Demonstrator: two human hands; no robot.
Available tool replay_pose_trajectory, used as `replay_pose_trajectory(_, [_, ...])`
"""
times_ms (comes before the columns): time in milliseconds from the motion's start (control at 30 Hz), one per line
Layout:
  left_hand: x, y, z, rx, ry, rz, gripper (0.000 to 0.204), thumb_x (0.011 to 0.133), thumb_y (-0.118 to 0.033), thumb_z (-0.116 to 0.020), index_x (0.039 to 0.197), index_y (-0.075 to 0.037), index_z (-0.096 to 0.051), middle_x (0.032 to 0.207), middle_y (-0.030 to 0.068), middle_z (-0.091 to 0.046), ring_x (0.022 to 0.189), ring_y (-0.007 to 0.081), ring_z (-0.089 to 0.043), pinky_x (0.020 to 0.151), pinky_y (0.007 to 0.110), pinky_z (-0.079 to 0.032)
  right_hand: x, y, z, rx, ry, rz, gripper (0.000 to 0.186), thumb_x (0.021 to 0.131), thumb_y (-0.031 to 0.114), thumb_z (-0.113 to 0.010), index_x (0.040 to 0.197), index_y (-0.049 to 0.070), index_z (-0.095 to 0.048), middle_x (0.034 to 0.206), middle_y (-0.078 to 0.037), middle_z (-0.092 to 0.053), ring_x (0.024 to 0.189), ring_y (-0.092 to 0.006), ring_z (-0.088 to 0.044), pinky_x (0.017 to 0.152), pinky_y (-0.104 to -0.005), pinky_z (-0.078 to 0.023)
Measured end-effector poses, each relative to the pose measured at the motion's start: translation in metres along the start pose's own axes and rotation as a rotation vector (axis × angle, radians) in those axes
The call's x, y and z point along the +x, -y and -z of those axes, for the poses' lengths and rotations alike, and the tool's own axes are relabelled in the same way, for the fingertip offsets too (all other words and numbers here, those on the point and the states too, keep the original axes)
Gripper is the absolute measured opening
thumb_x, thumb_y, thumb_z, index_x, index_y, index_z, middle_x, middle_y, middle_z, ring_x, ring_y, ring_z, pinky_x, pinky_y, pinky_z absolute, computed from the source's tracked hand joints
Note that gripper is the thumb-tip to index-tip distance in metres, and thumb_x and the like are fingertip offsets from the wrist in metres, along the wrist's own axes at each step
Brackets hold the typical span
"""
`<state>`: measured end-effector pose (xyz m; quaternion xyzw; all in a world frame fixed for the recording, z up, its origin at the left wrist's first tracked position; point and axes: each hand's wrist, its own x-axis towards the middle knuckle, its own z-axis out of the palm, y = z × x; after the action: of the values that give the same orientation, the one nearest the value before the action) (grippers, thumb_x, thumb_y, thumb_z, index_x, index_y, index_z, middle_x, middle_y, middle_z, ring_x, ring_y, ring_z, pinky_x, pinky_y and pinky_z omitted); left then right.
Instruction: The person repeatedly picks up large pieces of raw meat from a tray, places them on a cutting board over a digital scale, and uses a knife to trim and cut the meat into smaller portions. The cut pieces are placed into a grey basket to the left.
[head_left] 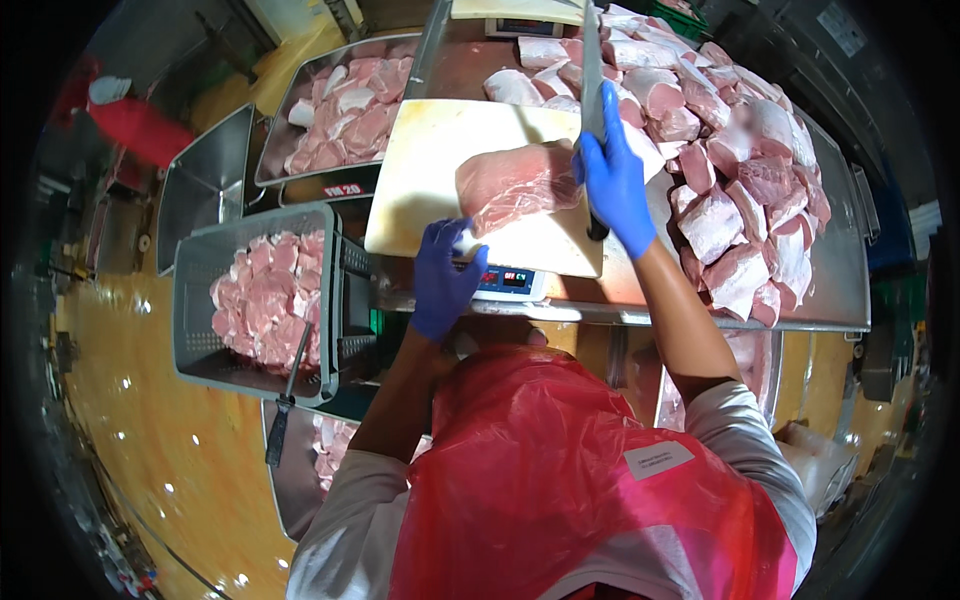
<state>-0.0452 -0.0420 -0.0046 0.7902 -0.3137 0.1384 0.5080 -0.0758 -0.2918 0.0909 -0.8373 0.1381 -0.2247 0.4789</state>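
My right hand [612, 180] is closed on a long knife [592, 60], its blade pointing away from me and the black handle showing below my fingers. The knife is beside the right end of a boneless pale pink meat block [515, 180] lying on a white cutting board [410, 150]. My left hand [448, 280] is at the block's lower left corner, fingers curved with the thumb apart; whether the fingertips press on the meat is unclear. A scale with a lit display [510, 282] shows under the board's front edge.
Many meat pieces [715, 220] are heaped on the steel table [835, 300] at right. At left are a meat tray [270, 150], a steel bin [175, 220] and a grey crate [190, 310] of slices with a rod-like tool [282, 420]. A red-clad person [140, 130] is at upper left.
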Motion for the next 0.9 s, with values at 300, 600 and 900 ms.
replay_pose_trajectory(300, [0.023,0.013,-0.019,-0.008,-0.099,-0.046,0.016,0.078,-0.003,-0.071,0.094,-0.001,-0.067,0.094,0.0141,-0.065,0.085,0.034,-0.066,0.076,0.042,-0.055,-0.076,0.0,-0.087,-0.472,0.418,0.197,0.092,0.087,-0.002,-0.053,0.164,0.02,-0.008,0.086,-0.031,-0.064,0.076,-0.0461,-0.067,0.071,-0.0544,-0.053])
replay_pose_trajectory(600, [0.019,0.041,-0.012,0.009,-0.236,0.137,0.019,0.076,-0.002,-0.076,0.095,-0.002,-0.07,0.085,0.0113,-0.07,0.071,0.0233,-0.068,0.069,0.034,-0.056,-0.147,0.006,-0.009,-0.711,0.793,0.007,0.088,0.09,0.001,-0.051,0.164,0.017,-0.005,0.083,-0.029,-0.066,0.074,-0.0449,-0.067,0.07,-0.0536,-0.053])
replay_pose_trajectory(900, [0.019,0.025,-0.007,-0.119,0.068,0.102,0.021,0.07,-0.003,-0.078,0.089,-0.004,-0.069,0.084,0.0139,-0.065,0.077,0.0304,-0.067,0.07,0.037,-0.055,-0.117,0.063,-0.014,-0.715,0.677,0.029,0.089,0.088,0.002,-0.055,0.163,0.017,-0.01,0.086,-0.026,-0.068,0.075,-0.0438,-0.067,0.07,-0.0511,-0.053])
